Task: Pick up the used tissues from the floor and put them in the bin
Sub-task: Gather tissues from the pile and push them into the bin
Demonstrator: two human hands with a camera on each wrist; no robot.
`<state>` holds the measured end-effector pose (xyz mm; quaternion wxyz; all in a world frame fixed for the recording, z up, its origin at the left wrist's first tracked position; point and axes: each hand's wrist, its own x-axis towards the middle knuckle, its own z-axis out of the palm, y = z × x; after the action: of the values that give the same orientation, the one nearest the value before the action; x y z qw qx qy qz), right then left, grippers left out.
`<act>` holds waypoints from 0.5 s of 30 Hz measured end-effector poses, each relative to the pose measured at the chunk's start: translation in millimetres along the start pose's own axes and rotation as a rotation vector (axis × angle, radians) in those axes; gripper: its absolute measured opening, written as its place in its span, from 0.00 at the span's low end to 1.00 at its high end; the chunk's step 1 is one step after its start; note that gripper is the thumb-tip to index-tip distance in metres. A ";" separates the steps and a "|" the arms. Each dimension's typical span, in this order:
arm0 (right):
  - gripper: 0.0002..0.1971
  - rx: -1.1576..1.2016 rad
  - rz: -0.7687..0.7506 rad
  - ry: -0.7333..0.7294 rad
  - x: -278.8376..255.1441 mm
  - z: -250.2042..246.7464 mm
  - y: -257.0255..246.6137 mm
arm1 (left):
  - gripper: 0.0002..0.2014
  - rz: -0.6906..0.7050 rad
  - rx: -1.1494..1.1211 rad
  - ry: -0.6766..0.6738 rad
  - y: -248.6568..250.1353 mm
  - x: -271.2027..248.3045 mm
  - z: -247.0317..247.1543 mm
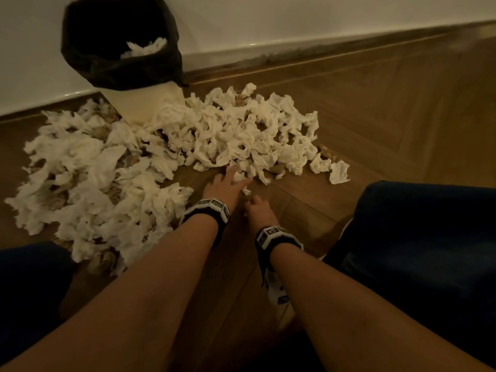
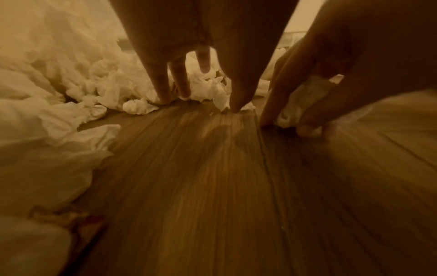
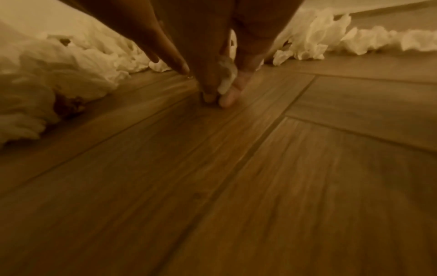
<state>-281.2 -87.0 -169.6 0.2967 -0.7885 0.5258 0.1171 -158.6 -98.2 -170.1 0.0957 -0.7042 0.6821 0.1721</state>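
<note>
— What lies left of the hands?

— A heap of crumpled tissues (image 1: 88, 183) on the wood floor (image 1: 362, 124), and beyond it the bin (image 1: 120, 49) in its black liner, some tissues inside.

— And the left hand (image 1: 224, 183)?

— Fingers (image 2: 163, 82) straight and spread, tips down at the near edge of the pile ahead of it, gripping nothing.

— The right hand (image 1: 259, 210)?

— Just beside the left, curled round a small tissue wad (image 3: 227, 76), fingertips on the floor. More tissues trail off to its right.
</note>
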 end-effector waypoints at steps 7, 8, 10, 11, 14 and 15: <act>0.18 0.732 0.455 0.358 5.7 -10.3 6.2 | 0.25 0.076 0.084 -0.227 -2.5 10.2 -2.3; 0.19 0.813 0.489 0.398 6.5 -13.7 7.5 | 0.25 0.075 0.081 -0.255 -2.6 10.3 -2.3; 0.22 0.902 0.524 0.447 8.3 -21.0 9.7 | 0.26 0.067 0.045 -0.266 -1.9 8.6 -3.8; 0.22 0.936 0.532 0.465 9.1 -24.5 10.4 | 0.25 0.066 0.022 -0.247 -1.6 7.4 -5.3; 0.20 1.011 0.554 0.488 12.3 -31.0 11.9 | 0.21 0.062 0.067 -0.206 -2.8 5.8 -10.7; 0.20 1.001 0.561 0.486 12.3 -31.5 12.0 | 0.19 0.066 0.117 -0.209 -3.4 5.7 -11.5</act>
<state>-290.8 -118.2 -154.7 0.4601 -0.3899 0.7565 -0.2528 -153.9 -107.5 -161.9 0.2014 -0.6529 0.7001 0.2076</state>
